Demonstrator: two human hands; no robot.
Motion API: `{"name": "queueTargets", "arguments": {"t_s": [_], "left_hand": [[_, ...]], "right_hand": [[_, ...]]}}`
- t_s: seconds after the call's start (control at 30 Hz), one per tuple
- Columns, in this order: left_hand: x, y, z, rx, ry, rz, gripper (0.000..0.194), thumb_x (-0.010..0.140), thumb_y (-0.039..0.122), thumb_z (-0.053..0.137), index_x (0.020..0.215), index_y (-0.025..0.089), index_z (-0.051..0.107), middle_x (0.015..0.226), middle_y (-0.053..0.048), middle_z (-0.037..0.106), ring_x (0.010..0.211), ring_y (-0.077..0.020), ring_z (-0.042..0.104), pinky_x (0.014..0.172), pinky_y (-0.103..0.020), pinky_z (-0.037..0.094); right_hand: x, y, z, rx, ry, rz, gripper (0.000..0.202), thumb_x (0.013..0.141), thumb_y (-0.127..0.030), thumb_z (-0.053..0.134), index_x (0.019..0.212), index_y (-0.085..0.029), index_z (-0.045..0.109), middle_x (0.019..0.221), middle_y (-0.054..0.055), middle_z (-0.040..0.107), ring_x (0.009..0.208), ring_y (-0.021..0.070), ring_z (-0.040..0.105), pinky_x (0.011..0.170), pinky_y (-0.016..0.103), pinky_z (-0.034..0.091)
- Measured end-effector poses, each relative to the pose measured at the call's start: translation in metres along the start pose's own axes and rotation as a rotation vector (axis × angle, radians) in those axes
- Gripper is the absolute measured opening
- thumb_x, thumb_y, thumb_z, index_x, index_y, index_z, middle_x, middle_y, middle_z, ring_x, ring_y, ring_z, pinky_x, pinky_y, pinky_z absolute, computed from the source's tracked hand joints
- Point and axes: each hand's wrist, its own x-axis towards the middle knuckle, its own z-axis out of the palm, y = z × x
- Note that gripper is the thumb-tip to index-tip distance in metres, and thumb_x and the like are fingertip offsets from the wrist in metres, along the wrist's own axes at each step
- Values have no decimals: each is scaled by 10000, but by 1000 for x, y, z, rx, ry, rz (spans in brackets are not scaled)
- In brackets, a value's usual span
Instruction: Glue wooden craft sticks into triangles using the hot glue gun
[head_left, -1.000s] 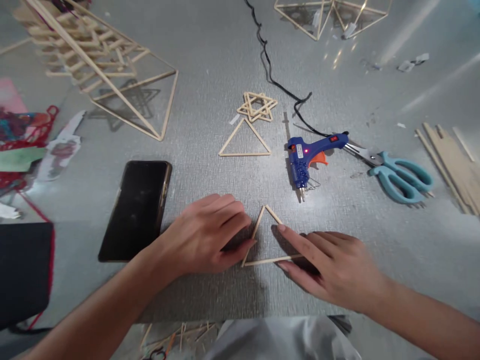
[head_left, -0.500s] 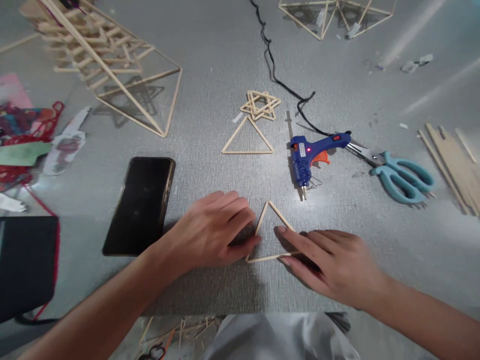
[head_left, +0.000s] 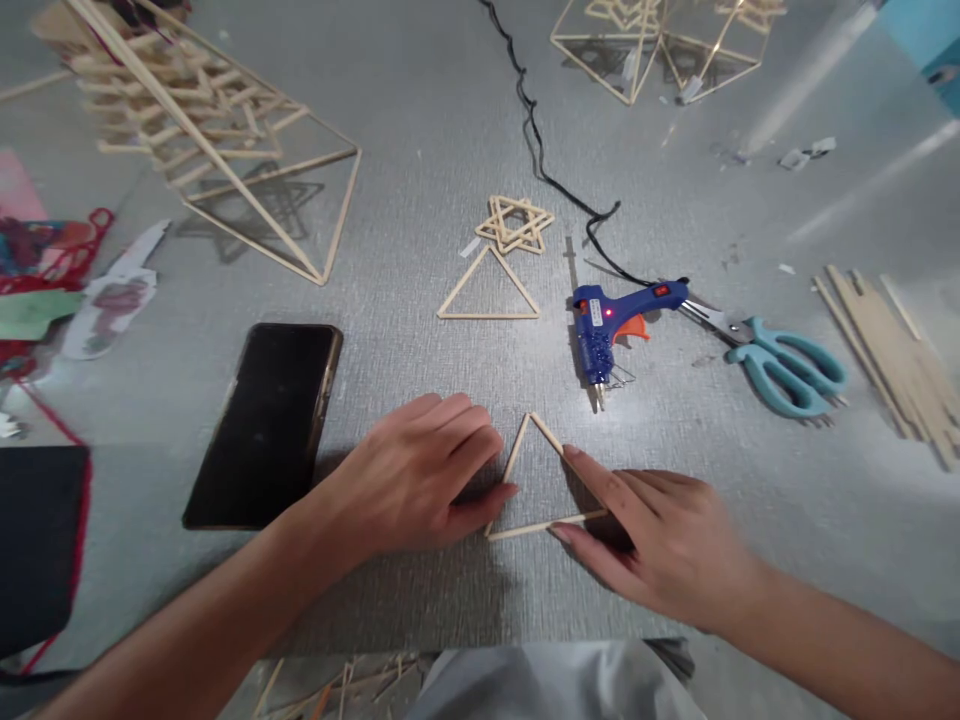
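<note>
Three thin wooden sticks (head_left: 520, 529) lie as a triangle on the table near its front edge, with small gaps at the top and lower left corners. My left hand (head_left: 431, 470) is beside the left stick, its fingers curled and its thumb pressing that stick. My right hand (head_left: 652, 530) grips the right corner: the index finger lies along the right stick and the thumb touches the bottom one. A blue glue gun (head_left: 596, 340) with a lit red light lies just beyond. Farther back are a finished-looking stick triangle (head_left: 487, 316) and a small stick star (head_left: 516, 225).
A phone (head_left: 262, 425) lies left of my hands. Teal-handled scissors (head_left: 795, 370) and a pile of flat sticks (head_left: 892, 365) are at the right. A black cord (head_left: 534, 120) runs backward. Larger stick frames (head_left: 341, 215) stand at the back left and back right.
My right index finger has shifted from inside the triangle outward onto the right stick. My left hand stays at the left stick. The view has shifted slightly.
</note>
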Motion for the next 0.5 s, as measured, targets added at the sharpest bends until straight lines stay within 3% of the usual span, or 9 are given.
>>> {"name": "queueTargets", "arguments": {"t_s": [0.33, 0.5], "left_hand": [[-1, -1, 0, -3, 36, -2, 249, 1102, 370, 561, 915, 207, 582, 881, -54, 673, 802, -228, 614, 725, -376, 494], [-3, 1, -3, 23, 141, 93, 113, 1070, 284, 609, 988, 206, 613, 1197, -106, 796, 1060, -264, 708, 899, -412, 554]], "right_hand": [[-1, 1, -1, 14, -7, 14, 534, 1139, -488, 558, 1493, -88, 534, 792, -1, 783, 598, 145, 689, 597, 315, 520], [0, -1, -1, 11, 3, 11, 519, 1158, -478, 523, 1484, -74, 534, 788, -9, 770, 612, 149, 705, 603, 314, 530]]}}
